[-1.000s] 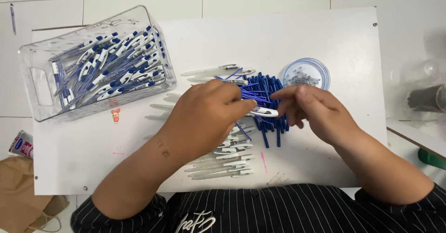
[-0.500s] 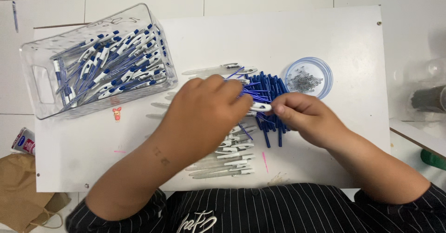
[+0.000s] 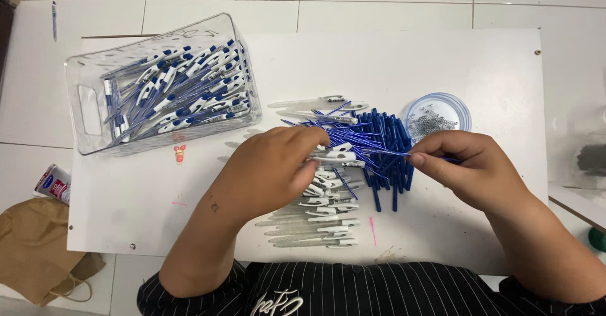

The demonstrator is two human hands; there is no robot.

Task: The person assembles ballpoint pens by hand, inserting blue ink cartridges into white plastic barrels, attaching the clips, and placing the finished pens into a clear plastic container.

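Note:
My left hand (image 3: 271,168) holds a clear pen barrel with a white clip (image 3: 338,159) at the middle of the white board (image 3: 442,64). My right hand (image 3: 470,168) pinches a thin blue refill (image 3: 385,152), whose other end points into the barrel. Under both hands lies a heap of blue pen parts and refills (image 3: 385,133). Several clear barrels with white clips (image 3: 315,224) lie in a pile below my left hand.
A clear plastic bin (image 3: 95,111) full of finished blue and white pens stands at the back left. A round blue lid with small metal springs (image 3: 435,117) sits at the right. A brown paper bag (image 3: 35,250) lies on the tiled floor at the left.
My right hand has drawn away to the right, from beside my left hand to a gap spanned by the thin blue refill. The left hand has stayed over the barrel pile.

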